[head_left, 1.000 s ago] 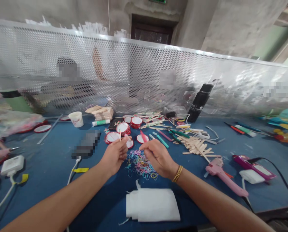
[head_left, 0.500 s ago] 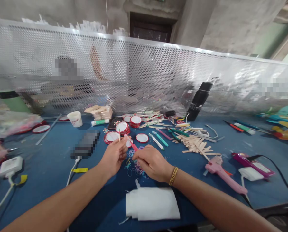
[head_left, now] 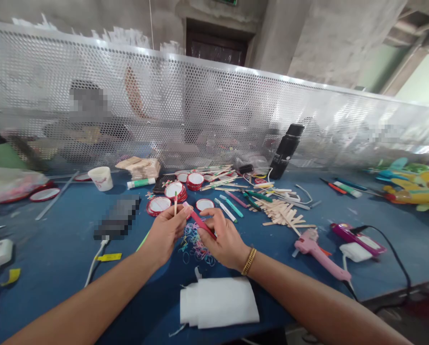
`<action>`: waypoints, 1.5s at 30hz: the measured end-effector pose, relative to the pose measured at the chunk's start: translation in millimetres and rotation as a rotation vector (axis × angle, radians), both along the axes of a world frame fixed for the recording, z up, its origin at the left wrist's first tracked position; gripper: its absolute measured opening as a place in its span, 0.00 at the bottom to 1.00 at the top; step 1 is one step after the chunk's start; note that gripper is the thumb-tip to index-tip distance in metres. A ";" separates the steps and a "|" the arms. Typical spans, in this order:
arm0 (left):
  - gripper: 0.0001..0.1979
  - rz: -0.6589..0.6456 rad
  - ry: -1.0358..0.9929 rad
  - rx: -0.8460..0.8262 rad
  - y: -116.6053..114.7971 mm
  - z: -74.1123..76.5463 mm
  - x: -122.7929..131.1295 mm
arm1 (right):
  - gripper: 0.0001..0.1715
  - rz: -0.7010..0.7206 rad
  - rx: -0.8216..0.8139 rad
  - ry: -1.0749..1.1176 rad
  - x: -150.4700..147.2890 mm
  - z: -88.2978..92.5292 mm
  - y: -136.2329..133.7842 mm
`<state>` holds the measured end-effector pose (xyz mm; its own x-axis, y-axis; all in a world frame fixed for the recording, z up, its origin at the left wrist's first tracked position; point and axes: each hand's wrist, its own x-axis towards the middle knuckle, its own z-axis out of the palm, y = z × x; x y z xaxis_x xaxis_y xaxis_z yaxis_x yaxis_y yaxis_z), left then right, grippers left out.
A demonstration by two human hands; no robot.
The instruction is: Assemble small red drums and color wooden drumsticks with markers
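My left hand [head_left: 167, 235] pinches a thin wooden stick [head_left: 176, 200] with a green tip, held upright. Its thumb and fingertips also touch the pale pink end of a pinkish-red marker [head_left: 204, 225]. My right hand [head_left: 226, 239] grips the marker's other end, the thumb under it and the index finger bent above. Beneath both hands lies a loose pile of coloured rubber bands [head_left: 198, 244]. Just beyond are round white discs with red rims [head_left: 159, 205], some stacked. Nearer to me rests a folded white cloth [head_left: 219, 302].
A paper cup [head_left: 101, 178], a phone [head_left: 118, 218] on a cable and a glue stick [head_left: 141, 183] are at left. Craft sticks [head_left: 282, 213], several markers [head_left: 232, 207], a pink glue gun [head_left: 320, 256] and a black bottle [head_left: 287, 152] stand or lie right. A perforated metal screen [head_left: 214, 105] borders the back.
The marker now shows as one longer straight piece between my hands, and my right fingers have loosened and shifted along it. The whole view has swung slightly to the right.
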<state>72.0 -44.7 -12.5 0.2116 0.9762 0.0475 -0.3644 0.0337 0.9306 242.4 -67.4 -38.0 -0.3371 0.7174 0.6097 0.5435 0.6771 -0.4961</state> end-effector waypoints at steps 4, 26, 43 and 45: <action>0.21 0.022 0.058 0.027 1.1 -4.8 -0.3 | 0.07 -0.078 -0.067 -0.011 0.5 -1.4 7.6; 0.11 0.022 0.110 -0.040 -5.7 -10.9 3.7 | 0.14 -0.476 -0.003 -0.088 59.3 -5.9 64.8; 0.05 0.024 0.021 -0.158 -1.3 -11.9 5.5 | 0.15 -0.854 -0.271 -0.438 96.8 -10.6 84.5; 0.06 0.024 0.027 -0.162 -1.1 -12.4 5.5 | 0.16 -0.866 -0.273 -0.450 96.7 -10.8 84.6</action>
